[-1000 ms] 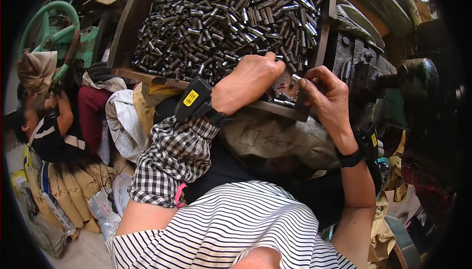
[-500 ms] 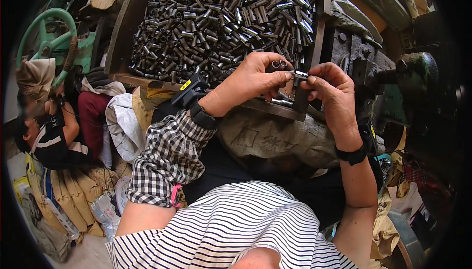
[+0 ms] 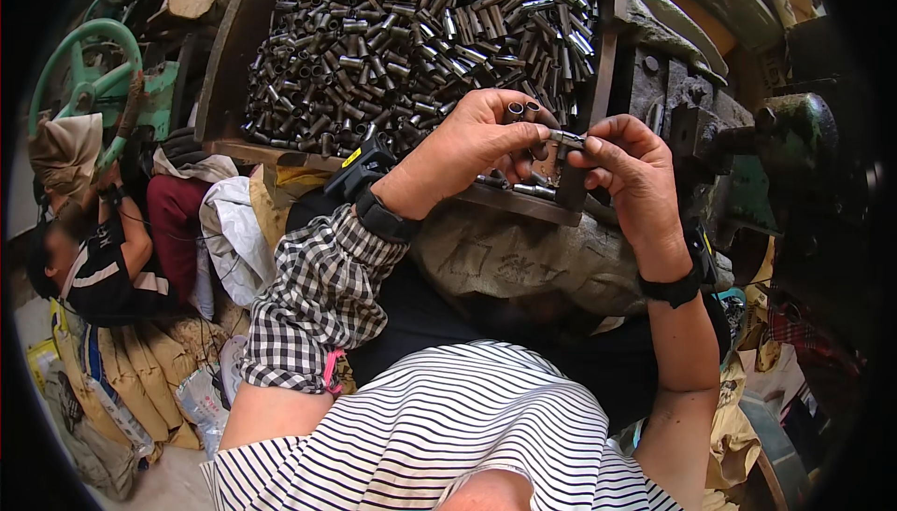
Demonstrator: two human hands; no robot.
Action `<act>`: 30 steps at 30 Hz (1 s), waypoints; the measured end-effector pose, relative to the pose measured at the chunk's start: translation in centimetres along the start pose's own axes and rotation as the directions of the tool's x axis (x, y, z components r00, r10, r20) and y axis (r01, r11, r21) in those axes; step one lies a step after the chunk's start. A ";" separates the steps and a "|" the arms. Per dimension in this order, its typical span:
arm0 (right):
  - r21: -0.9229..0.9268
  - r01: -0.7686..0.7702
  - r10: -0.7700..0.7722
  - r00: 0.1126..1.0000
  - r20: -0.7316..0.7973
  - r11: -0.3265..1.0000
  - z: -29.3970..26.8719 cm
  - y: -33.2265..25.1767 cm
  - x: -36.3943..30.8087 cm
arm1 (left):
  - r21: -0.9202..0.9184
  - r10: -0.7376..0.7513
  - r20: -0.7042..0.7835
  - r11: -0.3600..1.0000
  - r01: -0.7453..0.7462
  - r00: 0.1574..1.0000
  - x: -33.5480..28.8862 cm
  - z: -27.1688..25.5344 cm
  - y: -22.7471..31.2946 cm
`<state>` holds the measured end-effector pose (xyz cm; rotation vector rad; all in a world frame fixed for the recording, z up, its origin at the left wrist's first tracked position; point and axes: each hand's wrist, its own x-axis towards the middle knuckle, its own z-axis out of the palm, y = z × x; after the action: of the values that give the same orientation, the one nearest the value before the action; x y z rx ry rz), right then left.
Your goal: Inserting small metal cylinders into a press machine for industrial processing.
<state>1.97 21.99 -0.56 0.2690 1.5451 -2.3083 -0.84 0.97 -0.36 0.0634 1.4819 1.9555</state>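
Metal tubes [image 3: 411,53] are filling a brown tray [image 3: 227,53]; the left hand [image 3: 476,142] is gripping several, the right hand [image 3: 631,170] pinching one's end

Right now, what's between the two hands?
In the head view, a small shiny metal piece spans the gap between the left hand and the right hand.

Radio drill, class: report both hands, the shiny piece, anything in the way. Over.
Left hand: grip on shiny piece, two tubes also held. Right hand: grip on its opposite end. Piece held between them near tray's right wall; no obstruction visible.
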 end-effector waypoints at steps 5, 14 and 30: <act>0.052 -0.030 0.031 0.999 -0.018 0.998 0.3 0.2 -0.2 | 0.038 0.029 -0.030 0.999 -0.028 0.999 -0.1 0.1 -0.2; 0.080 -0.064 0.063 0.998 0.018 0.995 -0.1 0.1 -0.2 | 0.212 0.066 -0.033 0.976 -0.058 0.997 -0.4 0.6 0.0; -0.229 0.116 -0.126 0.992 -0.031 0.966 1.1 -0.5 -1.1 | 0.025 0.026 -0.088 0.999 -0.024 0.996 -0.2 1.7 0.8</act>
<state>2.84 21.34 0.70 0.1730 1.8774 -2.2000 -0.31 2.12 0.96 0.0060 1.5683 1.9831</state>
